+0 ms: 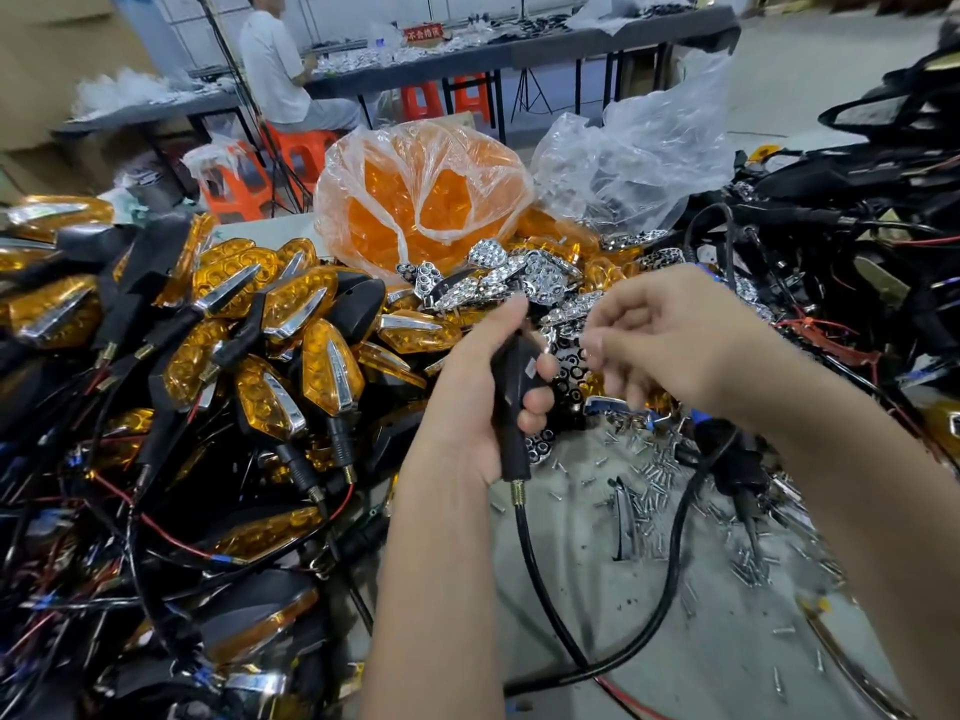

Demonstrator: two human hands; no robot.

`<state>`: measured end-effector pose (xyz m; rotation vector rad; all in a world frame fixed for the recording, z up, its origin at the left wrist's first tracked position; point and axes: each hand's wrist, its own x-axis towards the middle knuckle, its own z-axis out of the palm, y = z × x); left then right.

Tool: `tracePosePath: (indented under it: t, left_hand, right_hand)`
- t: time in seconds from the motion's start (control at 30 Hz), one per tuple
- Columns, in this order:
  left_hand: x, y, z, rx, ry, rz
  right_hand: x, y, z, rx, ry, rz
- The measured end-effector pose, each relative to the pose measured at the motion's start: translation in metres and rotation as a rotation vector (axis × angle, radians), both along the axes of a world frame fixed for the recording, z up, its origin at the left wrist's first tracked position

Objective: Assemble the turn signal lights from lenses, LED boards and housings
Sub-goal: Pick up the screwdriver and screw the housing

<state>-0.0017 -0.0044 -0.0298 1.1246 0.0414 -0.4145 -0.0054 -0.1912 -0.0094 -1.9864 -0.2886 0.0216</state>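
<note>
My left hand (483, 387) grips a black turn signal housing (511, 392) upright, its stem and black cable (540, 579) hanging down toward me. My right hand (670, 345) hovers just right of the housing, fingers loosely curled and blurred; whether it pinches a small part I cannot tell. Chrome reflector pieces (498, 283) lie heaped just beyond both hands. A clear bag of orange lenses (421, 200) stands behind them. Finished amber lights (291, 330) with black stems are piled at the left.
Several small screws (660, 475) are scattered on the grey table (623, 641) under my right forearm. A black electric screwdriver (737, 465) lies there. Black housings with wires (857, 241) pile up at right. A person sits at a far table (280, 70).
</note>
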Motion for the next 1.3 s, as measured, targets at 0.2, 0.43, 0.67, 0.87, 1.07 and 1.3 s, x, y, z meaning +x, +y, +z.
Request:
tracePosePath:
  t: [0.2, 0.43, 0.67, 0.87, 1.07, 1.3]
  left_hand:
    - [-0.001, -0.009, 0.0, 0.055, 0.069, 0.014]
    - [-0.004, -0.011, 0.002, 0.076, 0.053, 0.01]
    - [-0.005, -0.014, 0.003, 0.079, 0.061, 0.047]
    - [-0.005, -0.018, 0.003, 0.09, 0.076, 0.077]
    - [-0.005, -0.02, 0.003, 0.101, 0.091, 0.077]
    - [-0.005, -0.021, 0.002, 0.095, 0.082, 0.077]
  right_hand:
    - [-0.002, 0.014, -0.002, 0.467, 0.006, 0.033]
    - [-0.001, 0.023, -0.011, 0.465, 0.054, 0.01]
    - [0.0, 0.026, -0.012, 0.406, 0.017, -0.007]
    - [0.0, 0.029, -0.014, 0.341, -0.044, -0.012]
    - [0.0, 0.025, -0.008, 0.288, -0.094, -0.03]
    - [0.002, 0.023, -0.012, 0.247, -0.049, -0.027]
